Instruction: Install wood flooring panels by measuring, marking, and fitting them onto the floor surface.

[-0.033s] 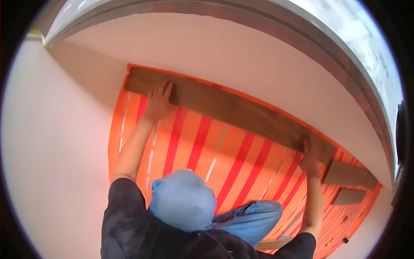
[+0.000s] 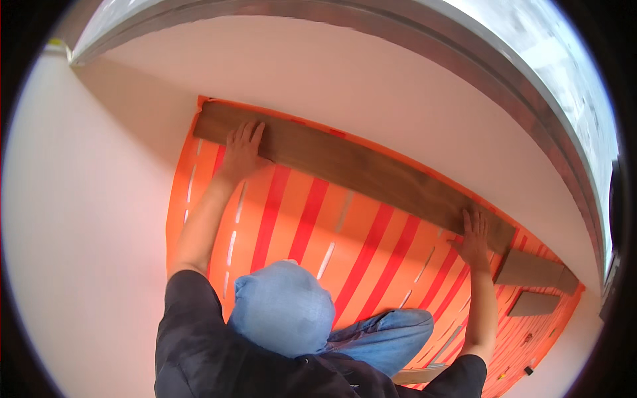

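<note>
A pale wall fills the left, beside an orange underlay sheet with red stripes. Along the sheet's far edge lies a long brown wood-grain plank, its left end near the corner. The person's left hand rests toward that end, fingers slightly spread over the top; whether the thumb presses the edge is unclear. A knee in blue jeans sits below centre. The right hand touches the plank near its other end, fingers extended on top, not wrapped around it. The hands are probably set wide apart to control both ends evenly. The plank's long axis slants from upper left to lower right, its right end pointing toward a short brown board. A smaller board lies just below that one.
</note>
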Tool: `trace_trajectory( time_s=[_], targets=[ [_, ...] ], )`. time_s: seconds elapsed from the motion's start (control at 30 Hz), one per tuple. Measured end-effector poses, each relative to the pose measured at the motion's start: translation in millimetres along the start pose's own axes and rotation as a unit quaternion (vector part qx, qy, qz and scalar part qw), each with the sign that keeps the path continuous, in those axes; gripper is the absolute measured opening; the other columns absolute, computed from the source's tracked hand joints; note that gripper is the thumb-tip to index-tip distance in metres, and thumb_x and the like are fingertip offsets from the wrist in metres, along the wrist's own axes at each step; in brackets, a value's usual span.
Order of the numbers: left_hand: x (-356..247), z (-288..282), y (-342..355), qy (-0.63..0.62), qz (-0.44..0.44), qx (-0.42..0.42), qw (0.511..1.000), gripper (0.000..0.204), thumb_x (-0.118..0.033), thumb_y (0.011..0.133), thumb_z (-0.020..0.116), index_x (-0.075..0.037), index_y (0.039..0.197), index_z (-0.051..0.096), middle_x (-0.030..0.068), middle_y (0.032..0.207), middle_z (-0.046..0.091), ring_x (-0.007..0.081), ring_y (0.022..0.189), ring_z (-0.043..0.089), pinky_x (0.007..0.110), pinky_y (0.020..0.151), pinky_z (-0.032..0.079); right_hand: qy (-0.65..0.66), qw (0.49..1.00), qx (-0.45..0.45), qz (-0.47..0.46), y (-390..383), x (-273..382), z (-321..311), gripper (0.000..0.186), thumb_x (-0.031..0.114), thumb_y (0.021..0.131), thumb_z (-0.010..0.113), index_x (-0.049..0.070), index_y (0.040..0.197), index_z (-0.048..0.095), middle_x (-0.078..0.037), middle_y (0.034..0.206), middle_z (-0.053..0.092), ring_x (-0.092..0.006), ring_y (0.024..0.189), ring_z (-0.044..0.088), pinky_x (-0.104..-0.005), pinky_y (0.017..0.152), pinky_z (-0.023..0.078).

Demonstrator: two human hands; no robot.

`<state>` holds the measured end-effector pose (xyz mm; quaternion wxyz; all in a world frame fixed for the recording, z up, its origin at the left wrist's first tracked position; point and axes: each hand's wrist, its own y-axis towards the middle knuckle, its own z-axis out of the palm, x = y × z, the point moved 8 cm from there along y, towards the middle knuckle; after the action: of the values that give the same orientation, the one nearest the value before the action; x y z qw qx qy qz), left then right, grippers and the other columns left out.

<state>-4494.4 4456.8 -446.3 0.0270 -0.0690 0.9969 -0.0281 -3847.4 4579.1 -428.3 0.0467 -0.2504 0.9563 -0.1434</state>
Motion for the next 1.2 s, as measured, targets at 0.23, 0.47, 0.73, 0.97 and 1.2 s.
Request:
trace_trajectory(
  time_s=[0.23, 0.47, 0.73, 0.97, 1.2],
  targets=[
    [8.7, -17.5, 33.0, 0.047, 0.097, 0.077, 0.991, 0.129, -0.054, 0.054, 0.095, -0.012, 0.159, 0.035, 0.0165, 0.157, 0.041, 0.0394, 0.150, 0.033, 0.059, 0.117, 0.030, -0.033, 0.994, 0.105, -0.026, 44.2, 21.8, 2.4, 0.125, 0.040, 0.061, 0.096, 0.008, 0.161, 0.028, -0.022, 0.165, 0.025, -0.0435, 0.153, 0.024, -0.0564, 0.126, 0.025],
    [16.4, -2.1, 43.7, 0.062, 0.079, 0.166, 0.981, 0.131, -0.052, 0.054, 0.094, -0.015, 0.162, 0.030, 0.0175, 0.159, 0.037, 0.0404, 0.151, 0.029, 0.062, 0.116, 0.031, -0.015, 0.995, 0.095, -0.021, 45.5, 24.1, 9.7, 0.123, 0.039, 0.061, 0.096, 0.011, 0.161, 0.031, -0.024, 0.163, 0.029, -0.0448, 0.151, 0.026, -0.0591, 0.122, 0.029],
    [7.4, 3.0, 48.4, 0.019, 0.132, 0.003, 0.991, 0.128, -0.051, 0.048, 0.094, -0.015, 0.159, 0.040, 0.0208, 0.148, 0.050, 0.0427, 0.137, 0.047, 0.060, 0.114, 0.035, 0.030, 0.976, -0.147, -0.157, 49.6, 8.5, 18.5, 0.085, 0.036, 0.070, 0.086, 0.015, 0.146, 0.054, -0.021, 0.147, 0.048, -0.0459, 0.136, 0.046, -0.0604, 0.112, 0.040],
    [-68.5, 0.6, 44.4, 0.082, 0.100, 0.087, 0.988, 0.131, -0.044, 0.053, 0.096, -0.016, 0.163, 0.031, 0.0201, 0.162, 0.036, 0.0418, 0.148, 0.036, 0.062, 0.118, 0.030, 0.135, 0.938, -0.216, 0.235, -38.3, -111.3, 22.3, 0.088, 0.048, 0.080, 0.082, 0.012, 0.152, 0.046, -0.023, 0.162, 0.034, -0.0465, 0.148, 0.033, -0.0554, 0.120, 0.032],
    [-207.5, -1.0, 21.5, 0.038, 0.266, 0.071, 0.960, 0.113, -0.035, 0.068, 0.092, -0.014, 0.161, 0.032, 0.0180, 0.167, 0.027, 0.0412, 0.152, 0.028, 0.064, 0.120, 0.028, 0.322, 0.554, -0.185, 0.745, -186.5, -237.7, 132.4, 0.085, 0.052, 0.089, 0.078, -0.008, 0.141, 0.049, -0.025, 0.145, 0.056, -0.0426, 0.135, 0.052, -0.0555, 0.110, 0.043]
  ],
)
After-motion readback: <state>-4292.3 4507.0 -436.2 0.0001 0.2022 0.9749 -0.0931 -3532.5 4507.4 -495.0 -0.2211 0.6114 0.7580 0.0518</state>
